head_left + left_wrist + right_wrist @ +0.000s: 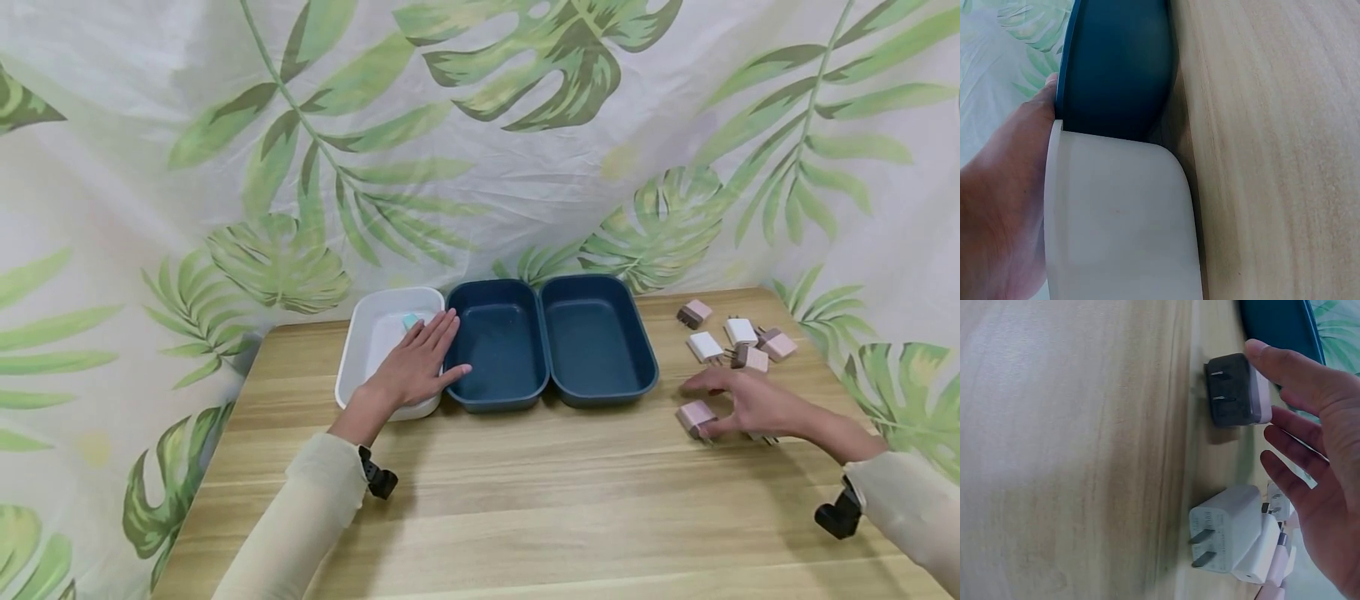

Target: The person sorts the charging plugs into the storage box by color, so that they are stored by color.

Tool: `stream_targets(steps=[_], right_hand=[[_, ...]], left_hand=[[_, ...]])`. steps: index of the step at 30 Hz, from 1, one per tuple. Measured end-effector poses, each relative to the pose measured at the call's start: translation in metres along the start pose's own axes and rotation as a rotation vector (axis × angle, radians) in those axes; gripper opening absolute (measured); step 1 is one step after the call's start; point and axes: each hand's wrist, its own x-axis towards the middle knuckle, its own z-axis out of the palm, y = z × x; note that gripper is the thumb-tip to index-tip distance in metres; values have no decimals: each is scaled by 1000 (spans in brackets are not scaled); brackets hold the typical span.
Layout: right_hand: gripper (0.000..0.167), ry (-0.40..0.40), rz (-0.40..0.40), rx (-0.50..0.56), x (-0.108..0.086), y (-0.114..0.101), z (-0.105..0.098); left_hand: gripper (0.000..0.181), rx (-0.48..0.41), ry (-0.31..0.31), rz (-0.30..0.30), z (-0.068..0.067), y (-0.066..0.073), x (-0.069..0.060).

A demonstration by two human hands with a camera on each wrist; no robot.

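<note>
My left hand (411, 367) lies with straight fingers over the right rim of a white bin (354, 358), beside the middle blue bin. Inside the white bin sits a small turquoise item (409, 322), partly hidden by the fingers. At the right, my right hand (761, 404) is spread around a pink and dark charger plug (696, 417); the thumb is at its edge and the fingers are apart from it. In the right wrist view its dark pronged face (1230, 390) shows. A white charger plug (1225, 528) lies below that hand, mostly hidden in the head view.
Two dark blue bins (498, 404) (600, 398) stand side by side right of the white one. Several white and pink charger plugs (705, 347) lie loose at the back right of the wooden table (540, 500). A leaf-print cloth (525, 208) hangs behind.
</note>
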Motion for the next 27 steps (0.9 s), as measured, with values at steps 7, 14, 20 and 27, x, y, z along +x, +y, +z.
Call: stream_targets(steps=[7,14,20,27], right_hand=[[55,-39,-5,23,-7,4,2],[51,-65,-2,33,-7,7,1],[46,-89,17,81,-6,7,0],[42,-77,15,84,-7,6,3]], left_hand=[[91,7,-11,-2,3,-1,0],[91,12,4,5,4,-3,2],[90,7,-9,-4,2,-1,2],[90,0,-20,-6,-2,2,0]])
